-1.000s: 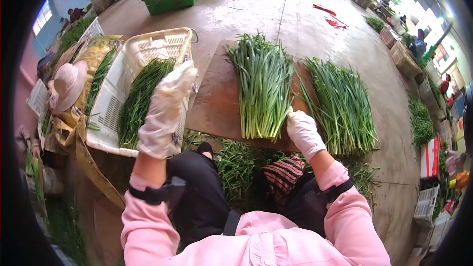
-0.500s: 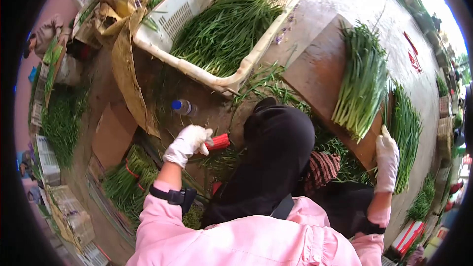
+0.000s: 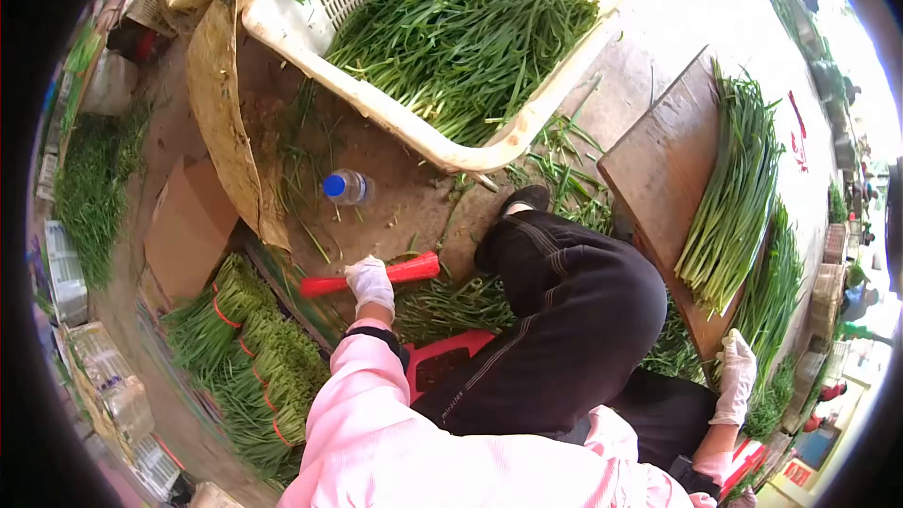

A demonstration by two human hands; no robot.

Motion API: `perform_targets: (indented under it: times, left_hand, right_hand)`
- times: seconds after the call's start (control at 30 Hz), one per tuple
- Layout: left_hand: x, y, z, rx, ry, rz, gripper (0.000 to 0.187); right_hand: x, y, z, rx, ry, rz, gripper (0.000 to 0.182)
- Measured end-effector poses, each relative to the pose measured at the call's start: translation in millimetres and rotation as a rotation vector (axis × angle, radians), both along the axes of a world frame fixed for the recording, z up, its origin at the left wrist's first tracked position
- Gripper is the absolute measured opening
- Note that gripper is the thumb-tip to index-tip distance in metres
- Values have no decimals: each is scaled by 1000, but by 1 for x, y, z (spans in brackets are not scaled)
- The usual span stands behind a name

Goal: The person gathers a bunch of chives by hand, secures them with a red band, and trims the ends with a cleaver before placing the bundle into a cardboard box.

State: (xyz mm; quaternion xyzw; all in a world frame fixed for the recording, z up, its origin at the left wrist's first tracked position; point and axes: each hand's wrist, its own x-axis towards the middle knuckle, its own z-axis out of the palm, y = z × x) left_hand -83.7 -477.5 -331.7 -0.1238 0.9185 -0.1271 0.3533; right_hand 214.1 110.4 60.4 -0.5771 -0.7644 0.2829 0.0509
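Observation:
My left hand (image 3: 371, 286), in a white glove, is closed round the middle of a red bundle of ties (image 3: 414, 269), whose ends stick out on both sides. On the right, my gloved right hand (image 3: 736, 362) is beside the lower corner of a brown board (image 3: 654, 165), its fingers curled; whether they hold anything is too small to tell. A loose bunch of green stalks (image 3: 729, 198) lies along the board's right side, and more green stalks (image 3: 776, 273) lie beyond its edge, just above my right hand.
A white crate (image 3: 447, 155) of green stalks stands ahead. A bottle (image 3: 348, 187) with a blue cap is on the floor. Bundles with red ties (image 3: 259, 357) lie at left, near cardboard (image 3: 191, 226). Part of a red stool (image 3: 442, 350) shows by my leg.
The view has shifted, bringing more of the tied bundles into sight. My left hand now grips the red ties mid-length, with both ends showing. My right hand has moved down slightly, its fingers more curled.

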Motion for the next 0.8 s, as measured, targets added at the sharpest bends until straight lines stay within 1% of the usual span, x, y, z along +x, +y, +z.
perform_targets:
  times: [0.03, 0.07, 0.1, 0.13, 0.17, 0.2, 0.23, 0.3, 0.33, 0.4, 0.43, 0.47, 0.5, 0.53, 0.57, 0.6, 0.63, 0.67, 0.7, 0.73, 0.77, 0.8]
  left_hand:
    - [3, -1, 13, -20, -118, -288, 26]
    - [2, -4, 23, 26, -166, -319, 39]
    - [1, -1, 46, 27, -158, -321, 39]
    - [0, 6, 83, 109, -107, -334, 42]
    - [-2, 9, 105, 190, -49, -346, 46]
    - [5, -1, 104, 418, 98, -248, 46]
    - [3, -3, 119, 416, 114, -253, 46]
    - [-2, -9, 163, 1012, 31, 120, 44]
    - [-5, -5, 189, 1012, 52, 107, 44]
    - [-5, 13, 244, 1419, -140, 644, 43]
    - [-9, 17, 267, 1425, -126, 620, 43]
    - [-14, 21, 289, 1497, -214, 576, 45]
    - [-18, 25, 308, 1564, -308, 529, 48]
    - [-21, 28, 324, 1598, -389, 476, 57]
    - [-20, 33, 345, 1598, -385, 446, 57]
    - [-17, 40, 367, 1644, -439, 452, 60]
    - [-13, 47, 388, 1687, -499, 459, 63]
    - [-9, 55, 406, 1691, -516, 402, 63]
    - [-5, 60, 416, 1689, -526, 372, 63]
    - [-2, 66, 425, 1721, -580, 403, 63]
    - [2, 71, 434, 1748, -640, 436, 64]
    - [5, 77, 443, 1718, -662, 436, 64]
  right_hand:
    - [3, 3, -2, 3, 0, 4, 39]
    - [6, 7, -4, 4, 6, 10, 39]
    - [11, 9, -6, 6, 15, 13, 39]
    - [14, 12, -9, 14, 42, 16, 38]
    - [11, 9, -5, 16, 60, 14, 38]
    - [2, -3, 5, -16, 78, 3, 38]
    - [-2, -10, 11, -48, 94, -9, 37]
    - [1, -8, 12, -59, 162, -20, 38]
    - [2, -7, 12, -70, 214, -31, 39]
    - [3, -6, 15, -46, 299, -16, 40]
    - [3, -7, 17, -19, 361, -2, 41]
    - [-2, -12, 25, 37, 348, 7, 42]
    - [-20, -34, 42, 135, 376, 28, 40]
    - [-24, -37, 43, 212, 455, 102, 38]
    - [-26, -40, 44, 293, 530, 173, 37]
    - [-43, -71, 70, 199, 552, 148, 32]
    - [-57, -95, 89, 291, 471, 240, 25]
    - [-65, -114, 100, 351, 431, 286, 20]
    - [-76, -130, 103, 353, 532, 391, 17]
    - [-77, -131, 92, 755, 300, 637, 12]
    - [-91, -150, 99, 633, 544, 674, 14]
    - [-113, -169, 111, 634, 755, 711, 20]
